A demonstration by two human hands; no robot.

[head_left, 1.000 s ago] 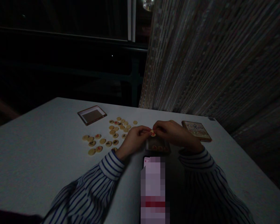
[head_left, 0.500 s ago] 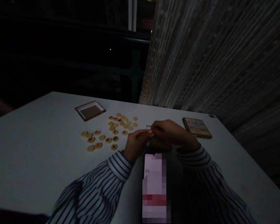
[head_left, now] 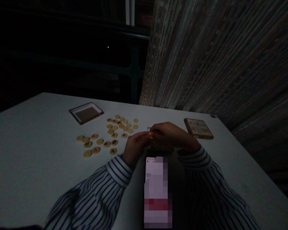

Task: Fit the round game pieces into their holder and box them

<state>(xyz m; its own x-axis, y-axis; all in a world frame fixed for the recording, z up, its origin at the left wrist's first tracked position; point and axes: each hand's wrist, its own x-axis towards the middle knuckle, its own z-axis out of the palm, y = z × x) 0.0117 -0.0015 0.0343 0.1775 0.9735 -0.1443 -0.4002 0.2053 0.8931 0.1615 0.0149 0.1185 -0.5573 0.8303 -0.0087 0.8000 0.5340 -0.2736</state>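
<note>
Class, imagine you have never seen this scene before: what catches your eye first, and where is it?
The glowing phone at the bottom centre probably stands out first in the dim light. Just beyond it, the left hand and right hand meet at a small red-marked piece. To their left, pale round pieces lie scattered on the white table, some showing red or black characters.

On the bench [head_left: 38,134] I have a lit smartphone [head_left: 156,187], its screen mostly lost in coarse blocks, and a small dark patch [head_left: 213,116] at the far right corner. Behind, I see a string curtain [head_left: 201,57] hanging on the right, and a pale upright post [head_left: 130,12] and a dark railing [head_left: 134,70] to its left.
</note>
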